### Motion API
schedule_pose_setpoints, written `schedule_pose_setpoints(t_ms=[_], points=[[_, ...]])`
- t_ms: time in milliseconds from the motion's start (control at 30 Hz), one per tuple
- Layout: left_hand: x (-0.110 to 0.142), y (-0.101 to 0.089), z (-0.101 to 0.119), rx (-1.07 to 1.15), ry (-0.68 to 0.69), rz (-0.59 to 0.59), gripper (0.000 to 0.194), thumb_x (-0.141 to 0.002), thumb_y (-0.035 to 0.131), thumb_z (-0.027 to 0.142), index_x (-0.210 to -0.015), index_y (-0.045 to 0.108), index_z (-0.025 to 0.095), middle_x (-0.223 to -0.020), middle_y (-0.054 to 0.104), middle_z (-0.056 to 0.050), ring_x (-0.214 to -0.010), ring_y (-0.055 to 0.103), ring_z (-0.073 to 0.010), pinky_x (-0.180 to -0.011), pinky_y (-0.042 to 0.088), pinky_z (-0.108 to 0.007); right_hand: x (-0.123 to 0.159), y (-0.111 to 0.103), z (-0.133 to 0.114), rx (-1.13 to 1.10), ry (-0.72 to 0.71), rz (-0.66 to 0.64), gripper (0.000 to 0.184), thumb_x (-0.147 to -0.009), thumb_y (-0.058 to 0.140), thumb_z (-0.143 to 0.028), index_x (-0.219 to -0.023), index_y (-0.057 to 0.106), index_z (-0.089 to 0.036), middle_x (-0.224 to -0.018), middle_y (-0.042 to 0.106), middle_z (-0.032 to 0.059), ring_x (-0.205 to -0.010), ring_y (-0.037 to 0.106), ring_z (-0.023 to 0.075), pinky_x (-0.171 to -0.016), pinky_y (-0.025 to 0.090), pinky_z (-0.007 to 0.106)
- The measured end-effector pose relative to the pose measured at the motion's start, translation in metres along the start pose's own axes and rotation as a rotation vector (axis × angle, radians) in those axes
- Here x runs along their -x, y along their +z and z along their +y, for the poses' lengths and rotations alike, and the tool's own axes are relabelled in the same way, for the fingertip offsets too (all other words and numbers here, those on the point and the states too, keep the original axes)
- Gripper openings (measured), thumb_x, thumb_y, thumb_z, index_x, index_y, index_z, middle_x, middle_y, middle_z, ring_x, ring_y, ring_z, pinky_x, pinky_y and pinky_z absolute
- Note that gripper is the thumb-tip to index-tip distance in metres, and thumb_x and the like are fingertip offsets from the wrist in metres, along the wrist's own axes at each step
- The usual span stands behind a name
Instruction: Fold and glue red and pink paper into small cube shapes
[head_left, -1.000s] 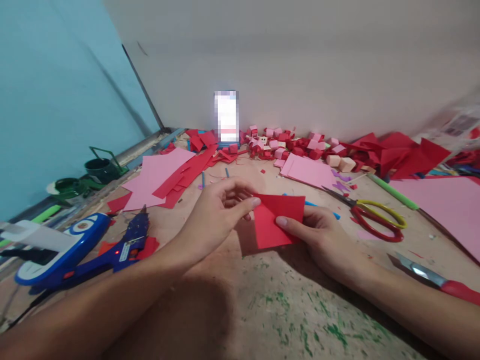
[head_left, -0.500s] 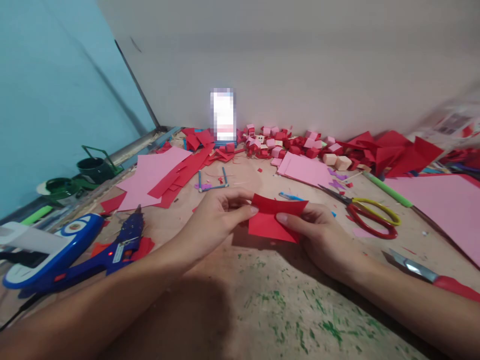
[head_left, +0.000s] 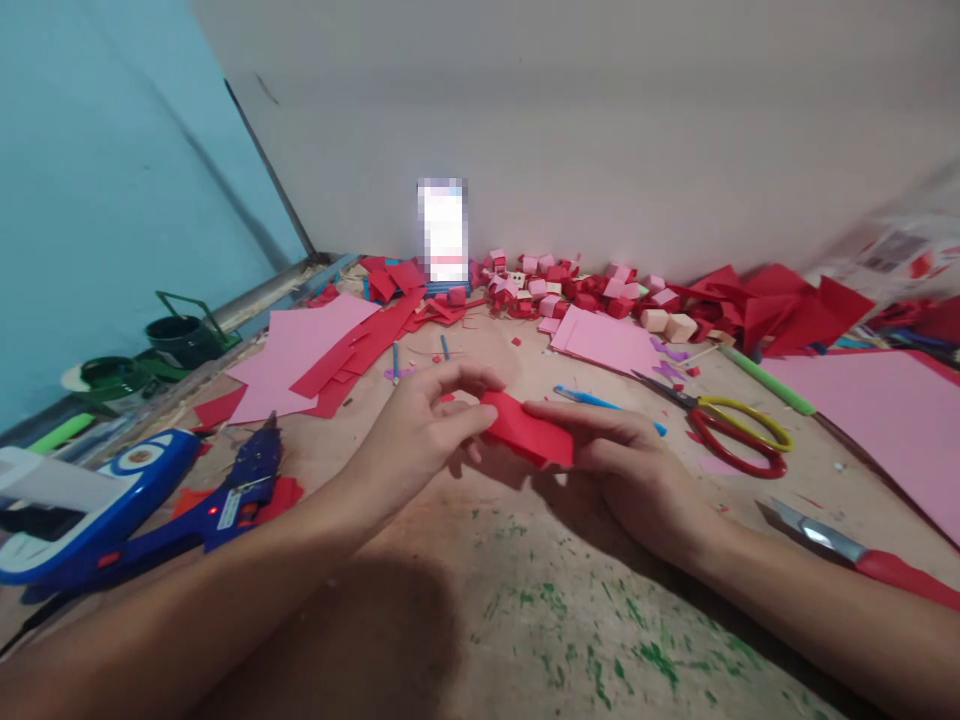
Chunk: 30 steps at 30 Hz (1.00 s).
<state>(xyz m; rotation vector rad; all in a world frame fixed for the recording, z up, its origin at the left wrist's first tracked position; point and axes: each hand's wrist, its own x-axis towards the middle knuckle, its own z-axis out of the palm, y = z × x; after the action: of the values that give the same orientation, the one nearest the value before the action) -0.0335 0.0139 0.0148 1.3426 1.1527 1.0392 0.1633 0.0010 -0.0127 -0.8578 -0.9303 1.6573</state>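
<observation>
A piece of red paper (head_left: 529, 430), bent over into a narrower shape, is held between my two hands above the table. My left hand (head_left: 442, 415) pinches its left end between thumb and fingers. At the right end, my right hand (head_left: 611, 445) grips the paper, its index finger along the upper edge; the thumb shows only partly. Just beyond my right hand lies a blue pen (head_left: 592, 398). Scissors (head_left: 720, 425) with red and yellow handles rest to the right of it.
At left are a blue glue gun (head_left: 240, 490) and a blue-and-white tape dispenser (head_left: 97, 500). Pink paper sheets (head_left: 300, 340) lie behind them. Small paper-covered cubes (head_left: 555, 285) pile along the wall near a lit phone (head_left: 446, 230). A utility knife (head_left: 821, 535) lies at right.
The red paper has gone from a lightly creased, opened square to a bent-over, narrower piece. Both hands have turned with it and shifted slightly; the view has moved a little.
</observation>
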Motion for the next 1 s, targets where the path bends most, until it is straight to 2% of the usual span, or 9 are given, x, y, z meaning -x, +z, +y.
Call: schedule_pose_setpoints(t_ms=[67, 133, 200, 267, 367, 500, 600, 733, 1000], points=[[-0.0004, 0.0007, -0.0005, -0.017, 0.066, 0.035, 0.025, -0.083, 0.071, 0.025, -0.108, 0.070, 0.021, -0.092, 0.068, -0.001, -0.067, 0.063, -0.0129, -0.057, 0.051, -0.024, 0.0006, -0.0026, -0.0005, -0.004, 0.007, -0.028, 0.031, -0.066, 0.075, -0.014, -0.092, 0.088, -0.021, -0.091, 0.083, 0.0069, -0.078, 0.074, 0.0157, -0.069, 0.057, 0.023], [-0.0001, 0.0017, -0.0003, -0.041, 0.156, 0.044, 0.028, -0.083, 0.070, 0.020, -0.111, 0.071, 0.021, -0.096, 0.070, -0.002, -0.080, 0.067, -0.0146, -0.066, 0.054, -0.024, 0.0005, -0.0051, 0.0003, 0.037, 0.003, -0.035, 0.024, -0.075, 0.082, -0.025, -0.099, 0.087, -0.023, -0.089, 0.083, 0.0058, -0.078, 0.074, 0.0159, -0.074, 0.058, 0.025], [0.0018, 0.0033, 0.0004, -0.082, 0.229, 0.027, 0.029, -0.084, 0.069, 0.014, -0.112, 0.072, 0.019, -0.097, 0.072, -0.002, -0.088, 0.068, -0.0151, -0.075, 0.055, -0.024, -0.0002, -0.0068, 0.0018, 0.126, -0.007, -0.055, 0.020, -0.083, 0.084, -0.036, -0.101, 0.085, -0.026, -0.083, 0.082, 0.0037, -0.072, 0.071, 0.0150, -0.071, 0.057, 0.026], [0.0047, 0.0055, 0.0009, -0.106, 0.256, -0.018, 0.029, -0.085, 0.068, 0.011, -0.113, 0.072, 0.019, -0.096, 0.073, -0.002, -0.088, 0.069, -0.0145, -0.078, 0.056, -0.024, -0.0008, -0.0078, 0.0027, 0.236, -0.010, -0.112, 0.018, -0.083, 0.086, -0.038, -0.096, 0.085, -0.025, -0.079, 0.080, 0.0030, -0.068, 0.069, 0.0140, -0.065, 0.055, 0.024], [0.0073, 0.0085, 0.0004, -0.073, 0.237, -0.078, 0.033, -0.084, 0.071, 0.012, -0.117, 0.072, 0.020, -0.098, 0.073, -0.002, -0.087, 0.070, -0.0145, -0.079, 0.057, -0.025, -0.0013, -0.0088, 0.0025, 0.346, -0.022, -0.161, 0.017, -0.083, 0.087, -0.039, -0.086, 0.084, -0.022, -0.079, 0.081, 0.0039, -0.068, 0.068, 0.0138, -0.063, 0.054, 0.023], [0.0048, 0.0094, -0.0005, -0.032, 0.163, -0.109, 0.031, -0.082, 0.079, 0.019, -0.112, 0.075, 0.019, -0.100, 0.075, -0.003, -0.089, 0.070, -0.0158, -0.079, 0.057, -0.025, -0.0008, -0.0090, 0.0017, 0.296, -0.072, -0.135, 0.019, -0.085, 0.085, -0.042, -0.084, 0.084, -0.023, -0.079, 0.080, 0.0031, -0.070, 0.071, 0.0150, -0.067, 0.058, 0.026], [0.0028, 0.0087, 0.0008, -0.046, 0.089, -0.159, 0.009, -0.087, 0.075, 0.022, -0.093, 0.078, 0.015, -0.086, 0.074, -0.002, -0.075, 0.066, -0.0124, -0.067, 0.053, -0.021, 0.0001, -0.0079, 0.0020, 0.273, -0.049, -0.125, 0.019, -0.084, 0.086, -0.041, -0.083, 0.083, -0.023, -0.076, 0.079, 0.0032, -0.068, 0.071, 0.0165, -0.065, 0.059, 0.028], [0.0043, 0.0079, 0.0032, -0.038, 0.040, -0.171, 0.016, -0.090, 0.071, 0.023, -0.077, 0.075, 0.015, -0.066, 0.065, 0.003, -0.057, 0.055, -0.0081, -0.055, 0.046, -0.019, 0.0003, -0.0078, 0.0029, 0.266, -0.029, -0.108, 0.021, -0.082, 0.088, -0.042, -0.082, 0.083, -0.021, -0.077, 0.079, 0.0044, -0.069, 0.073, 0.0181, -0.065, 0.060, 0.030], [0.0049, 0.0065, 0.0018, -0.053, 0.064, -0.176, 0.016, -0.091, 0.069, 0.022, -0.079, 0.076, 0.013, -0.068, 0.066, 0.001, -0.059, 0.058, -0.0090, -0.056, 0.047, -0.019, -0.0004, -0.0101, 0.0030, 0.315, -0.040, -0.118, 0.021, -0.082, 0.088, -0.041, -0.081, 0.083, -0.020, -0.079, 0.081, 0.0050, -0.069, 0.071, 0.0157, -0.064, 0.057, 0.027]])
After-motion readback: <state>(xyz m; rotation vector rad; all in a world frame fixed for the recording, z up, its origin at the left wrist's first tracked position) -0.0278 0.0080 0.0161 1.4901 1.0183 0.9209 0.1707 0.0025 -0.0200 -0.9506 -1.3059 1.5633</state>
